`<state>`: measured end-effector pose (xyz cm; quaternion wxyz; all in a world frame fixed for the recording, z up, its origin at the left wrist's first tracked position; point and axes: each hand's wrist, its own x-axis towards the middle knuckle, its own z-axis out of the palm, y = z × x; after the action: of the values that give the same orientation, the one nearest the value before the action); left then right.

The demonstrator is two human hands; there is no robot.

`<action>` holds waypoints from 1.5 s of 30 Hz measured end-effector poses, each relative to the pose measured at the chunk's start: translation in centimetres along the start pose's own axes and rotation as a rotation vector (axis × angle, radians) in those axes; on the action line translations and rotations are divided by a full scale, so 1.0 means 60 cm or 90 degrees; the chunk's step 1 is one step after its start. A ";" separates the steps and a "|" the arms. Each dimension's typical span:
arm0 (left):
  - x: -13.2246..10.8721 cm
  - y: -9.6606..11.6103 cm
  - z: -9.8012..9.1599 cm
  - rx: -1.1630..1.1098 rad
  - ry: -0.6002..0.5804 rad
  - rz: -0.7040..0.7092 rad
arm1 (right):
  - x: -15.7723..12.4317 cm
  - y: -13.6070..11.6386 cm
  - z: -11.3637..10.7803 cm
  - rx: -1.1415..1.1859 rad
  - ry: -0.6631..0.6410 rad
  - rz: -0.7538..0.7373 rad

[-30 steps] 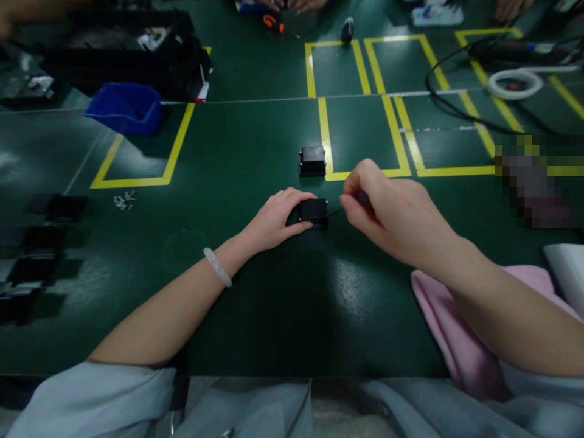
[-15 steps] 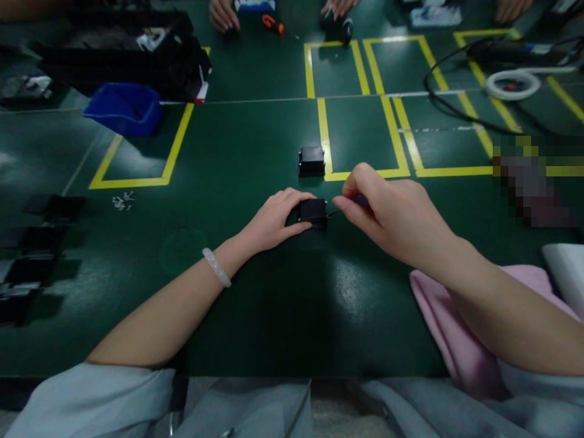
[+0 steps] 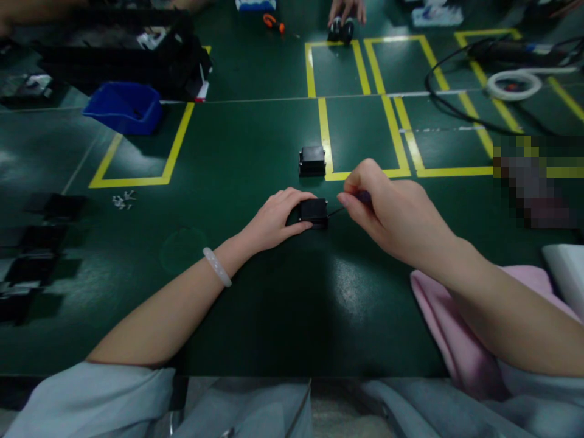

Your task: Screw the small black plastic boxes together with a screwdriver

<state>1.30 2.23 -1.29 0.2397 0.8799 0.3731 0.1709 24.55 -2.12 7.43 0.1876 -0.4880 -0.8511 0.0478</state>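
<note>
A small black box (image 3: 314, 212) lies on the green table, gripped at its left side between the thumb and fingers of my left hand (image 3: 278, 220). My right hand (image 3: 387, 210) is closed in a pinch around a thin dark tool (image 3: 336, 212), whose tip reaches the right side of that box. Most of the tool's handle is hidden inside my fingers. Just beyond, a second black box (image 3: 312, 161) rests by a yellow tape line, touched by neither hand.
Small screws (image 3: 123, 199) and several black parts (image 3: 34, 255) lie left. A blue bin (image 3: 125, 108) stands before a large black case (image 3: 118, 58). Pink cloth (image 3: 447, 316) lies under my right forearm. Another person's hand (image 3: 347, 11) is at the far side.
My right hand has shifted very slightly right and up. Across the table, one hand of another person has left the spot near the orange-handled tool, and the other has moved at the black round objects.
</note>
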 end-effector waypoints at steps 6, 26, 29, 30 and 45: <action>0.001 0.000 0.001 0.000 0.002 0.004 | -0.001 0.001 0.000 0.000 0.011 -0.007; 0.002 0.000 0.000 -0.003 -0.002 0.004 | -0.001 0.000 -0.001 0.018 -0.005 0.013; 0.001 0.002 0.000 -0.004 -0.004 -0.001 | 0.000 -0.001 -0.001 0.000 -0.008 0.015; 0.001 0.002 -0.001 -0.004 -0.005 -0.003 | 0.000 -0.002 -0.001 -0.007 -0.007 0.016; 0.001 0.001 0.000 -0.004 -0.003 -0.003 | 0.000 -0.002 -0.004 -0.025 -0.008 0.022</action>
<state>1.35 2.24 -1.26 0.2437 0.8786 0.3741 0.1696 24.54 -2.19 7.66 0.1721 -0.5063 -0.8442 0.0375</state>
